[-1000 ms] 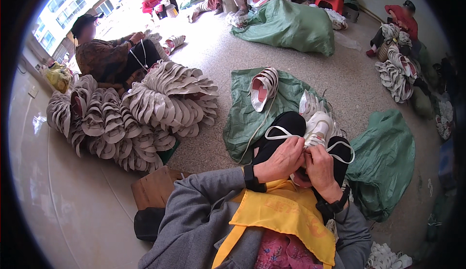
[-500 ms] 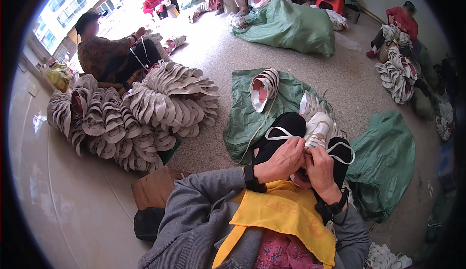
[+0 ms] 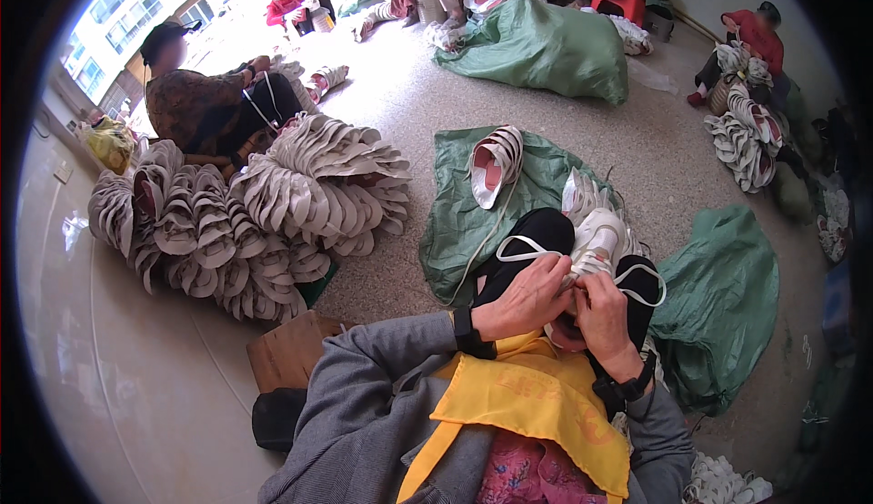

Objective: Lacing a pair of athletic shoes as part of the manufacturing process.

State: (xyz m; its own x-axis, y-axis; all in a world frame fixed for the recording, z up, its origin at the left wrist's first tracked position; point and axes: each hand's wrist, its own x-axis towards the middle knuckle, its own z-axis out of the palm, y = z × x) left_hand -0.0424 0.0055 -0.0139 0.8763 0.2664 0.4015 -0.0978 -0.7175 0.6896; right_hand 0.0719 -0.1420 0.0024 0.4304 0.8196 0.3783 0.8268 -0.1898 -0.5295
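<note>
Between my knees rests a white shoe upper (image 3: 600,229), its toe away from me and its pink-lined opening towards me. A white shoelace (image 3: 663,288) runs through it, looping out on both sides. My left hand (image 3: 526,297) is closed at the lacing, thumb and fingers pinched on the lace. Close beside it, my right hand (image 3: 604,319) pinches at the same spot, nearly touching the left. The fingertips hide the eyelets. Beyond the held upper, more white uppers (image 3: 582,193) stand stacked against my legs.
A nested stack of uppers (image 3: 496,169) lies on a green sheet (image 3: 447,204) ahead. Big heaps of grey-white uppers (image 3: 318,177) fill the left, beside a seated person (image 3: 195,86). Green sacks (image 3: 546,49) lie further off and at right. A brown box (image 3: 293,351) sits by my left elbow.
Both hands keep their pinch at the lacing with only slight finger movement. The upper and the lace loops have hardly shifted.
</note>
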